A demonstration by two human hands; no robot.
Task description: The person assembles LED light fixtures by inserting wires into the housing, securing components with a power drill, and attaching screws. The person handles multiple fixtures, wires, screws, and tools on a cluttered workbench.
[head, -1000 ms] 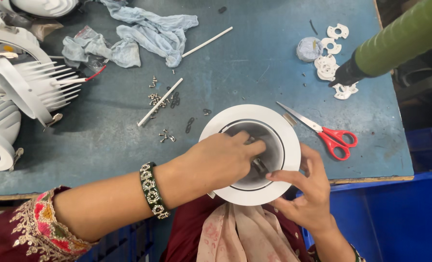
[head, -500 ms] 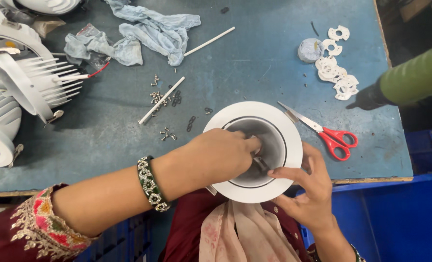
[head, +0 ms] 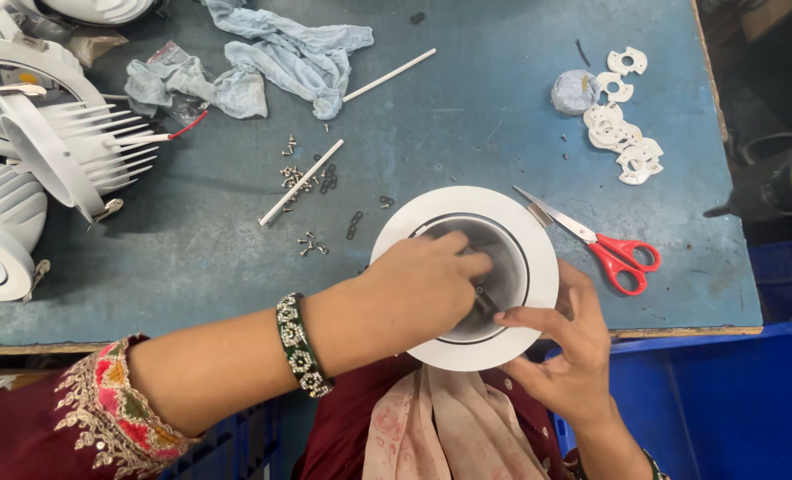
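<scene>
The right hand (head: 567, 342) cups the near rim of a round white metal lamp housing (head: 538, 267) at the table edge, opening facing up. The left hand (head: 418, 289) reaches inside, fingers pinched on a small dark part. Beyond the right hand lie red-handled scissors (head: 623, 258); beyond the left, loose screws (head: 294, 173) and crumpled blue cloth (head: 280, 58)
</scene>
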